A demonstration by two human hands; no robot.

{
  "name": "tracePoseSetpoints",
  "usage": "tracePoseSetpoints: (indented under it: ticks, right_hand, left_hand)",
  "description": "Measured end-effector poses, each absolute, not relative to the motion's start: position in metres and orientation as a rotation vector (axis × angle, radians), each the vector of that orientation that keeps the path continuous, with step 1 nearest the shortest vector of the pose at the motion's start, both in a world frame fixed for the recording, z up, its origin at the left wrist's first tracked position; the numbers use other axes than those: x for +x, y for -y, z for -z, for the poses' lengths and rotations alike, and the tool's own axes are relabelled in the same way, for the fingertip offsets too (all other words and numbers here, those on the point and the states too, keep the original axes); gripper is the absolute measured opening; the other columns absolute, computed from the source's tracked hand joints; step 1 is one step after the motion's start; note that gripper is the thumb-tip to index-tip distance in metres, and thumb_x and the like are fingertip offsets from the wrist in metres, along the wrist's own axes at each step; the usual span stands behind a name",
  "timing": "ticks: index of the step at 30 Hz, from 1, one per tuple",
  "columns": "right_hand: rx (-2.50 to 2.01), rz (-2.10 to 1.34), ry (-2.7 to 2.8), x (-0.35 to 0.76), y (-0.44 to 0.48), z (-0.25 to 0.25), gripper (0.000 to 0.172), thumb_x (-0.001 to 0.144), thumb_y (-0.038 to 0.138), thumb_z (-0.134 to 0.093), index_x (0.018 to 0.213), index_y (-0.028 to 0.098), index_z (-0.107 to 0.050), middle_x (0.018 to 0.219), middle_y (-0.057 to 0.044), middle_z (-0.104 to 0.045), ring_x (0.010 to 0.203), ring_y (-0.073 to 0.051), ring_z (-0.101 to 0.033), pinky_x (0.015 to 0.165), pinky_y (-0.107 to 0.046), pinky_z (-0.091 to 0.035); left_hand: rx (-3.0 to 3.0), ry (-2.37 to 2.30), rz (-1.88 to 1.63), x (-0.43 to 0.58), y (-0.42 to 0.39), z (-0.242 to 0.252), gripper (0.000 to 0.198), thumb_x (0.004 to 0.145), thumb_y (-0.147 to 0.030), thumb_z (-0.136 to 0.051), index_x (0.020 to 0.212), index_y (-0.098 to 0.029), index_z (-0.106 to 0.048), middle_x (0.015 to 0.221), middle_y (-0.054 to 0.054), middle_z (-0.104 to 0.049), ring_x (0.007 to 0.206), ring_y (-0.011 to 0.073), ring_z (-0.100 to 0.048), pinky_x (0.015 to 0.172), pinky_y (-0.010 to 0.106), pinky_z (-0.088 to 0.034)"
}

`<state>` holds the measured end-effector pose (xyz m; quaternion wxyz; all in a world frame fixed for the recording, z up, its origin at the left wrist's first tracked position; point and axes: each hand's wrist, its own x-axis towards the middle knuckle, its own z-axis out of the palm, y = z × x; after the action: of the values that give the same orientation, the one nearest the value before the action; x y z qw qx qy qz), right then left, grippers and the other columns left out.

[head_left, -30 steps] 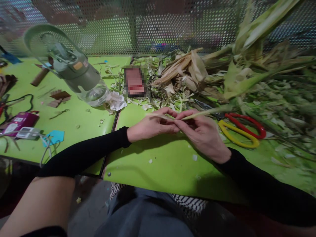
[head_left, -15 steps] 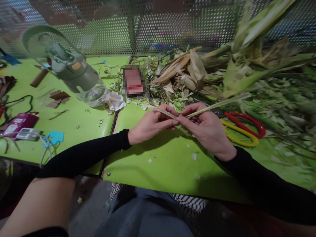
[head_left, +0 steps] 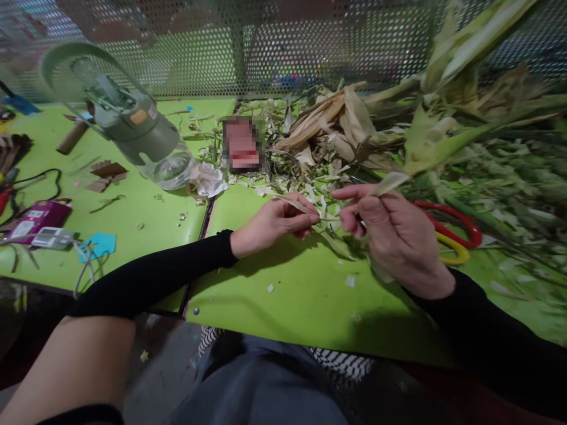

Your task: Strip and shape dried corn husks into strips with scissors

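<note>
Between finger and thumb, my left hand [head_left: 279,223] pinches a pale strip of corn husk [head_left: 297,205] above the green table [head_left: 283,307]. My right hand [head_left: 394,236] is closed on a husk strip too; its pale end [head_left: 390,183] sticks up past the thumb. A thin strand spans the gap between both hands, and whether it is one piece with the right-hand strip I cannot tell. Another husk piece hangs below my left fingertips. Scissors with red and yellow handles [head_left: 469,227] lie partly hidden behind my right hand.
A heap of corn husks [head_left: 349,118] and scraps covers the back and right. Beside it lies a blurred-out phone-like object [head_left: 241,144]. A green-lidded bottle [head_left: 137,130] stands at left, near a crumpled tissue [head_left: 208,179] and a purple box [head_left: 42,219] with cables. A perforated metal screen [head_left: 195,53] borders the back.
My right hand has moved right and away from my left hand, drawing the strand out between them. My left hand stays almost in place.
</note>
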<state>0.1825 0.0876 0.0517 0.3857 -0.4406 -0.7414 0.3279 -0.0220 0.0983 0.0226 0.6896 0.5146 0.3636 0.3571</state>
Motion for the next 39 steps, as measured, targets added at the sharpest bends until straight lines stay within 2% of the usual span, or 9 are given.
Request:
tracePoseSetpoints:
  ticks: [3,8,13,15,17,20,26,32,39]
  right_hand:
    - [-1.185,-0.660,2.032,0.185,-0.085,-0.059,0.033,0.110,0.049,-0.046,0.106,0.026,-0.068,0.063,0.003,-0.058,0.049,-0.014,-0.048,0.052,-0.031,-0.040]
    - [-1.058,-0.525,2.337,0.191,-0.089,-0.070,0.030,0.107,0.041,-0.050,0.100,0.025,-0.075,0.083,-0.005,-0.076,0.065,-0.020,-0.066,0.062,-0.034,-0.047]
    - [-1.003,-0.461,2.438,0.196,-0.092,-0.068,0.032,0.106,0.043,-0.052,0.104,0.027,-0.080,0.090,-0.007,-0.080,0.078,-0.025,-0.071,0.070,-0.038,-0.049]
    - [-1.022,-0.441,2.439,0.197,-0.092,-0.067,0.030,0.106,0.041,-0.052,0.108,0.028,-0.079,0.090,-0.006,-0.080,0.075,-0.025,-0.070,0.071,-0.038,-0.048]
    - [-1.021,-0.407,2.445,0.196,-0.091,-0.066,0.026,0.106,0.038,-0.053,0.107,0.028,-0.077,0.079,-0.004,-0.077,0.067,-0.022,-0.065,0.069,-0.037,-0.045]
    - [-0.978,-0.324,2.456,0.193,-0.090,-0.065,0.019,0.103,0.029,-0.056,0.092,0.026,-0.071,0.066,-0.001,-0.068,0.058,-0.019,-0.056,0.066,-0.037,-0.040]
    - [-1.072,-0.240,2.428,0.185,-0.087,-0.058,0.018,0.096,0.024,-0.054,0.079,0.026,-0.058,0.067,-0.002,-0.065,0.059,-0.020,-0.051,0.062,-0.036,-0.036]
    - [-1.181,-0.192,2.398,0.184,-0.086,-0.053,0.016,0.093,0.024,-0.054,0.077,0.027,-0.056,0.065,-0.002,-0.061,0.060,-0.021,-0.052,0.061,-0.036,-0.035]
    - [-1.133,-0.162,2.390,0.187,-0.087,-0.052,0.017,0.093,0.023,-0.055,0.077,0.026,-0.054,0.066,-0.003,-0.060,0.060,-0.022,-0.052,0.061,-0.037,-0.033]
  left_hand:
    - [1.128,-0.805,-0.819,-0.022,-0.097,-0.023,0.037,0.083,-0.040,-0.087,0.091,-0.012,-0.065,0.077,-0.005,-0.061,0.067,0.0055,-0.059,0.072,0.025,-0.051]
    - [1.052,-0.769,-0.787,-0.023,-0.096,-0.022,0.037,0.083,-0.038,-0.088,0.097,-0.013,-0.065,0.076,-0.004,-0.066,0.071,0.0078,-0.062,0.079,0.027,-0.053]
    - [1.002,-0.776,-0.801,-0.023,-0.095,-0.024,0.033,0.085,-0.035,-0.087,0.096,-0.014,-0.063,0.078,-0.004,-0.065,0.072,0.0069,-0.064,0.081,0.027,-0.054]
    - [0.973,-0.781,-0.783,-0.023,-0.094,-0.026,0.030,0.088,-0.032,-0.084,0.096,-0.014,-0.062,0.079,-0.004,-0.065,0.072,0.0066,-0.064,0.082,0.027,-0.055]
    - [0.947,-0.797,-0.755,-0.021,-0.092,-0.027,0.024,0.091,-0.029,-0.081,0.096,-0.015,-0.062,0.081,-0.004,-0.066,0.071,0.0060,-0.064,0.083,0.027,-0.056]
    - [0.939,-0.812,-0.775,-0.020,-0.092,-0.027,0.023,0.092,-0.029,-0.080,0.093,-0.014,-0.061,0.083,-0.004,-0.065,0.071,0.0052,-0.064,0.082,0.026,-0.057]
    - [0.978,-0.809,-0.859,-0.017,-0.091,-0.026,0.037,0.085,-0.038,-0.087,0.092,-0.014,-0.060,0.084,-0.004,-0.065,0.072,0.0065,-0.066,0.080,0.026,-0.058]
    - [1.001,-0.843,-0.883,-0.016,-0.091,-0.026,0.026,0.092,-0.031,-0.080,0.094,-0.013,-0.062,0.089,-0.002,-0.065,0.075,0.0060,-0.065,0.085,0.027,-0.058]
    - [1.013,-0.849,-0.878,-0.015,-0.090,-0.027,0.030,0.091,-0.037,-0.081,0.092,-0.014,-0.062,0.084,-0.004,-0.064,0.075,0.0065,-0.064,0.085,0.027,-0.059]
